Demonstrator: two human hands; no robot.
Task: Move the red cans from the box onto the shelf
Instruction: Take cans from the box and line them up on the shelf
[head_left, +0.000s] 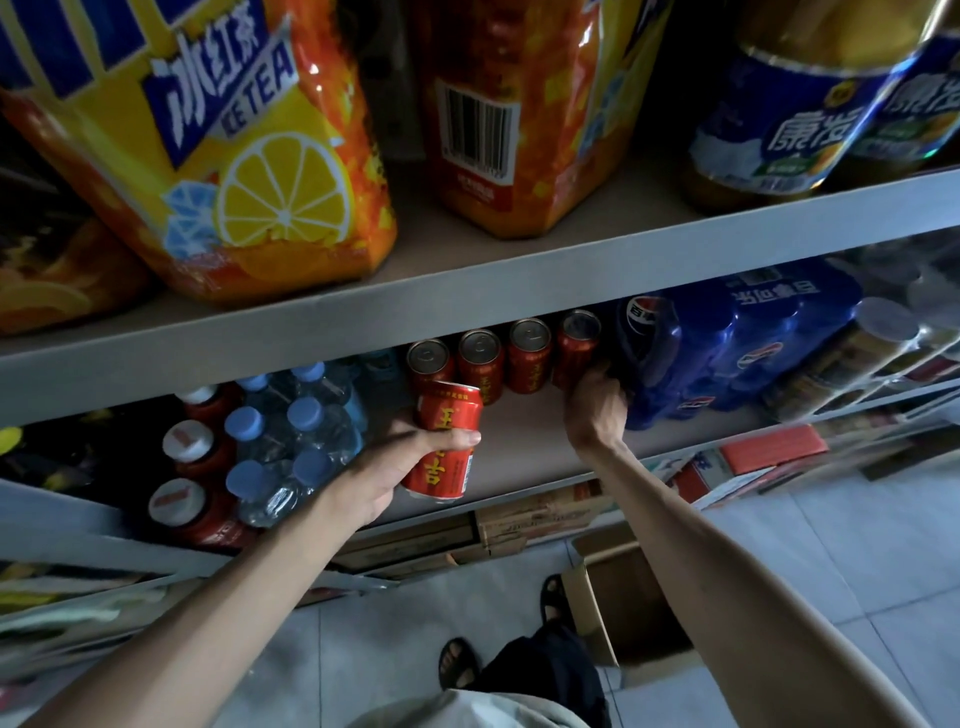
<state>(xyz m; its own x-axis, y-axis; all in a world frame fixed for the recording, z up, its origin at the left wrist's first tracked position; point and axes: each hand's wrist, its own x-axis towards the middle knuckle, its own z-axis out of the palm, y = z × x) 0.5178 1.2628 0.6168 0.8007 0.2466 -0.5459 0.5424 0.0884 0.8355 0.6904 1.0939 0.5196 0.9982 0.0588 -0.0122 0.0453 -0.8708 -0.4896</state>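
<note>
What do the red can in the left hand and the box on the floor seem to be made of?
The red can in the left hand looks like thin metal with a glossy printed coat; the shelved cans show bare silvery tops. The box looks like plain matt brown cardboard, judging by its folded flaps.
</note>
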